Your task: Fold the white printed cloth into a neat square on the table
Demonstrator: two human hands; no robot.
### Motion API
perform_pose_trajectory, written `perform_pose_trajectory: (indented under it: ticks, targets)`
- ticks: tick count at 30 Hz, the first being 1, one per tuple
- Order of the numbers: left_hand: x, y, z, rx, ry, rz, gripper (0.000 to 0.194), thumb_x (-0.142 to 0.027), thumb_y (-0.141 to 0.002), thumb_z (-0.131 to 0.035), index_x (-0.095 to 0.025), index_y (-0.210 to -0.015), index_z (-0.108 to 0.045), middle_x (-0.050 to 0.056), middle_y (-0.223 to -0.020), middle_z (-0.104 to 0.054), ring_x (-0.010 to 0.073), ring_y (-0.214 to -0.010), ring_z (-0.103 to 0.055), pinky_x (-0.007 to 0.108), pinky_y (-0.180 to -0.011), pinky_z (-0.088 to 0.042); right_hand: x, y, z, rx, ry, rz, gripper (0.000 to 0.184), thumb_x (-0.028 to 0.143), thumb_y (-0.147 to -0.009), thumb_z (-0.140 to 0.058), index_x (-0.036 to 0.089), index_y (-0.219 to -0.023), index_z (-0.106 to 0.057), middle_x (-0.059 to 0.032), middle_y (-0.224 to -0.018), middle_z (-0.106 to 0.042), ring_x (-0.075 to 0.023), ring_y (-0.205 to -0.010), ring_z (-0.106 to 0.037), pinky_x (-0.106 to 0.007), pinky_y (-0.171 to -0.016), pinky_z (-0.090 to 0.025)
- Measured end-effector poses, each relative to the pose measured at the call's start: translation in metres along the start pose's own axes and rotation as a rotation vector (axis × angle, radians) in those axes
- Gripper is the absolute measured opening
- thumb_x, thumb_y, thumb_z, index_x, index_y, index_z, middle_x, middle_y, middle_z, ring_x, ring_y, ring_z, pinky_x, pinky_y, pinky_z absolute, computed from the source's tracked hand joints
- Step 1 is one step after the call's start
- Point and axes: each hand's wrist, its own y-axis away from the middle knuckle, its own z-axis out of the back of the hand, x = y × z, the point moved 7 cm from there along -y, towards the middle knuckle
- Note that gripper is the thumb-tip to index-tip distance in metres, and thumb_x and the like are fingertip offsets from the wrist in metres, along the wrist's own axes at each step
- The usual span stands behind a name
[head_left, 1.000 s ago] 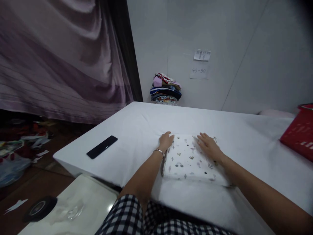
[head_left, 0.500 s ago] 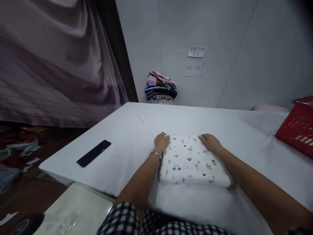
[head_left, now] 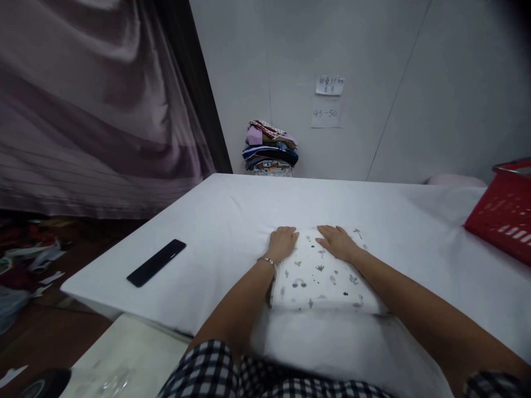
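Note:
A folded white cloth (head_left: 319,282) printed with small cacti, flamingos and rainbows lies near the table's front edge. My left hand (head_left: 282,243) rests flat on its far left corner, fingers stretched forward. On the upper part of the cloth, right of the middle, my right hand (head_left: 337,241) lies palm down with the fingers spread. Neither hand grips anything. Part of the cloth's far edge and right side is hidden under my right hand and forearm.
A black phone (head_left: 156,263) lies on the white-covered table (head_left: 215,232) at left. A red basket (head_left: 504,213) stands at the right edge. Behind the table, a stack of folded clothes (head_left: 270,149) sits against the wall. A pale box-like surface (head_left: 128,354) is below at left.
Both hands have come off the cloth's far corners onto its top. My right hand moved left and its fingers spread out; the left shifted slightly right and flattened.

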Motion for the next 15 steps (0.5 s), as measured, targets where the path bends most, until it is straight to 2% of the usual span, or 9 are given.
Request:
perform_pose_trajectory:
  ticks: [8, 12, 15]
  targets:
    - [0.0083, 0.0003, -0.0045, -0.05, 0.0, 0.014, 0.034, -0.035, -0.094, -0.025, -0.025, -0.103, -0.056, 0.005, -0.106, -0.057, 0.0201, -0.106, -0.045, 0.035, -0.091, -0.033, -0.0049, 0.001, -0.0017, 0.001, -0.027, 0.004, 0.057, 0.053, -0.091, -0.021, 0.021, -0.135, -0.037, -0.0075, -0.137, -0.044, -0.0227, -0.126, -0.037, -0.043, -0.104, -0.023]
    - [0.0075, 0.0013, -0.0054, -0.028, -0.002, 0.037, 0.035, -0.035, -0.093, -0.025, -0.025, -0.1, -0.058, 0.006, -0.107, -0.056, 0.0205, -0.108, -0.045, 0.037, -0.093, -0.032, -0.0039, 0.0007, 0.0011, -0.02, -0.024, -0.012, 0.057, 0.051, -0.091, -0.02, 0.019, -0.135, -0.038, -0.008, -0.135, -0.047, -0.0216, -0.124, -0.039, -0.041, -0.104, -0.025]
    - [0.006, -0.0011, -0.0042, 0.019, 0.007, 0.047, 0.036, -0.034, -0.093, -0.025, -0.025, -0.104, -0.058, 0.007, -0.111, -0.056, 0.0209, -0.112, -0.045, 0.038, -0.096, -0.031, -0.0002, 0.003, 0.0062, 0.023, -0.025, -0.027, 0.058, 0.051, -0.091, -0.021, 0.017, -0.135, -0.038, -0.0096, -0.136, -0.045, -0.0224, -0.126, -0.037, -0.042, -0.104, -0.025]
